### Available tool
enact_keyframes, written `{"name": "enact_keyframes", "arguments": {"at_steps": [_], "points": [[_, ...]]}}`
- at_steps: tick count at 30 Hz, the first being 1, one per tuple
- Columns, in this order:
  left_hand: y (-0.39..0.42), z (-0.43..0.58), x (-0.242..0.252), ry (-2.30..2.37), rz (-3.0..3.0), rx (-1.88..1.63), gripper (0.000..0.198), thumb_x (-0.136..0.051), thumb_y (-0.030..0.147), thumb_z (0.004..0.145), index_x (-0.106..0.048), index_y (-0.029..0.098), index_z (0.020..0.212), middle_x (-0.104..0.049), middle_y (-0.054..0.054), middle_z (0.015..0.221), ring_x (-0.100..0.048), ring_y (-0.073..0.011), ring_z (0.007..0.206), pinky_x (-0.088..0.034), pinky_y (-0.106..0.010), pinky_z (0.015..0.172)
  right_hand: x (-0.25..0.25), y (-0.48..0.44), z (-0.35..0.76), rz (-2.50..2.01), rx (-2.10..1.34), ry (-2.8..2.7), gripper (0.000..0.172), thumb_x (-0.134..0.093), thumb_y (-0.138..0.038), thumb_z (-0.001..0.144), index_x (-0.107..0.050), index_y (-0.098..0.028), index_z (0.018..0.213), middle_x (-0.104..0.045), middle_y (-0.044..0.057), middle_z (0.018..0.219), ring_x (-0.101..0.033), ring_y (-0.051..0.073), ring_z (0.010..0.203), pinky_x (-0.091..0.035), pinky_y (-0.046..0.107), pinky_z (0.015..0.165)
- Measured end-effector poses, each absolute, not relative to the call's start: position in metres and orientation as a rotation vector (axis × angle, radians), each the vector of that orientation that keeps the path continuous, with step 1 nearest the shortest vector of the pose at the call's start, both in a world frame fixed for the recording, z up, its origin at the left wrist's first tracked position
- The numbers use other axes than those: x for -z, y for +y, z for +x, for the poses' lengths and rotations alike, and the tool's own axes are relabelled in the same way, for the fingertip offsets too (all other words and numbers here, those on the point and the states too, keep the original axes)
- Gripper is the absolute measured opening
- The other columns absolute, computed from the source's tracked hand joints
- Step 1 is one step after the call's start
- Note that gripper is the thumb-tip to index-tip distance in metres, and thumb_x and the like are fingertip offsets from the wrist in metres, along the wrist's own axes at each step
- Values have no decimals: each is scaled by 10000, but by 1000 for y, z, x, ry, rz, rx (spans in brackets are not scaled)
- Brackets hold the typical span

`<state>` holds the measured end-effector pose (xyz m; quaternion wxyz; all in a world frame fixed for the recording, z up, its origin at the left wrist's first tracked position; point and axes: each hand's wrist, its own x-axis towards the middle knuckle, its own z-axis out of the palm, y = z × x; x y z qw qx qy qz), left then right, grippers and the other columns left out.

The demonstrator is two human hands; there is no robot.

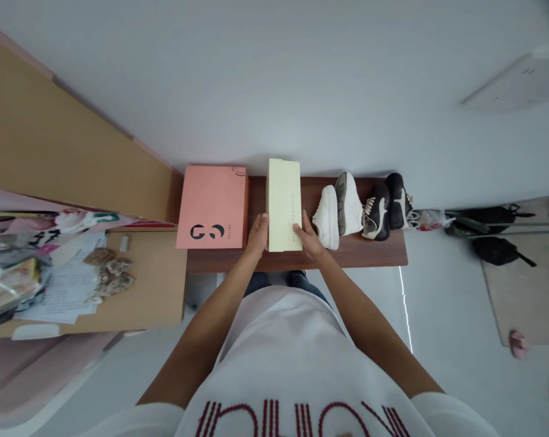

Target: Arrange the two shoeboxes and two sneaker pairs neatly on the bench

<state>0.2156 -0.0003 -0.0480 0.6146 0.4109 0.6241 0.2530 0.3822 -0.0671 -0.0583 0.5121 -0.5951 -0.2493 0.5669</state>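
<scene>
In the middle of the frame, the left hand (257, 235) and right hand (311, 239) hold a long, smooth yellow box (284, 194) between their fingers (300, 230). A big, squarish pink box (213, 200) sits left, rounded white shoes (328, 218) right, on the brown wooden counter (361, 257).

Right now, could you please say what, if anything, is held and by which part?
The pale yellow box, by its long sides toward the near end: left hand on the left, right hand on the right.
</scene>
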Motion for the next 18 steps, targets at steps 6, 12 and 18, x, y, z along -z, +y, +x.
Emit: {"name": "enact_keyframes", "arguments": {"at_steps": [6,12,18], "points": [[21,216,77,1500,945,-572,687,-505,681,946,-518,239,1472,-362,-115,1670,-290,-262,1564,-277,-366,1239,54,-74,415,-1470,-1273,-689,1015,-712,-636,834,-194,-330,1651,-396,24,1651,-419,232,1505,-346,471,1250],[25,232,104,1448,908,-534,694,-541,684,921,-567,172,1390,-605,-191,1457,-529,-271,1411,-414,-401,1144,54,-80,452,-1605,-1199,-785,846,-727,-620,821,-439,-316,1556,-396,12,1650,-389,250,1522,-276,474,1282],[18,240,120,1258,685,-455,621,-525,712,917,-695,219,1254,-743,-176,1231,-670,-291,1240,-502,-462,1072,56,-81,464,-1679,-1097,-852,725,-729,-566,823,-566,-272,1465,-446,45,1620,-414,255,1503,-258,448,1291]]}}
